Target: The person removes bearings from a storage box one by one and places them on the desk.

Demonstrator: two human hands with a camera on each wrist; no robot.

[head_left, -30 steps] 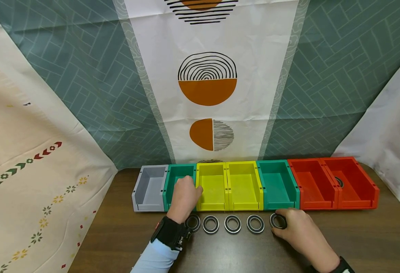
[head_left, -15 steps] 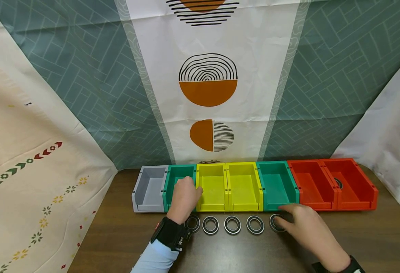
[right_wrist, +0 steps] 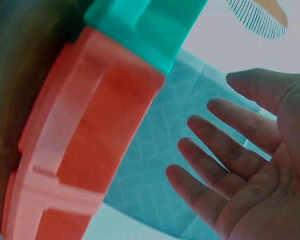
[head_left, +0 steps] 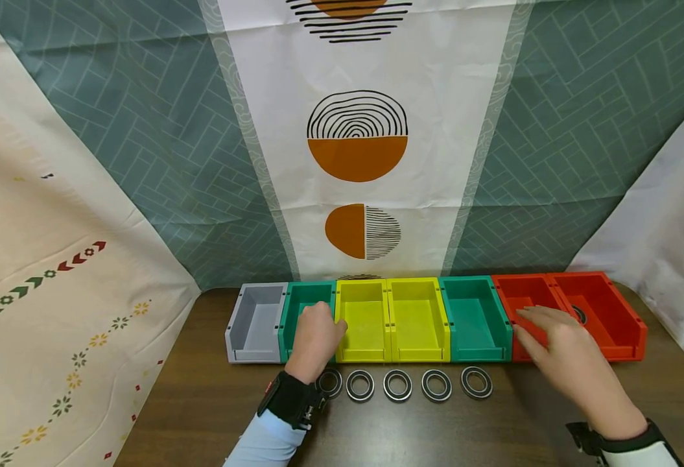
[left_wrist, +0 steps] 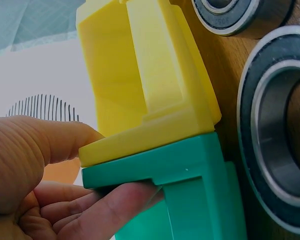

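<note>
My left hand (head_left: 315, 338) pinches the touching side walls of the left green bin (head_left: 303, 295) and the yellow bin (head_left: 365, 318). In the left wrist view its thumb lies on the yellow wall and its fingers reach inside the green bin (left_wrist: 190, 200). My right hand (head_left: 575, 363), holding nothing, hovers over the red bins (head_left: 531, 311) with its fingers spread in the right wrist view. On the table lies a row of several ball bearings, the rightmost bearing (head_left: 476, 383) left of my right hand. Another bearing (head_left: 579, 314) sits in the far right red bin, partly hidden by the divider.
A grey bin (head_left: 256, 324) ends the row at the left. The second yellow bin (head_left: 417, 318) and the right green bin (head_left: 474, 321) stand in the middle. Patterned cloth (head_left: 353, 227) hangs behind the wooden table (head_left: 400, 434).
My right hand has let go of the rightmost bearing and moved up and right, over the red bins. That bearing stays on the table. The left hand keeps its place.
</note>
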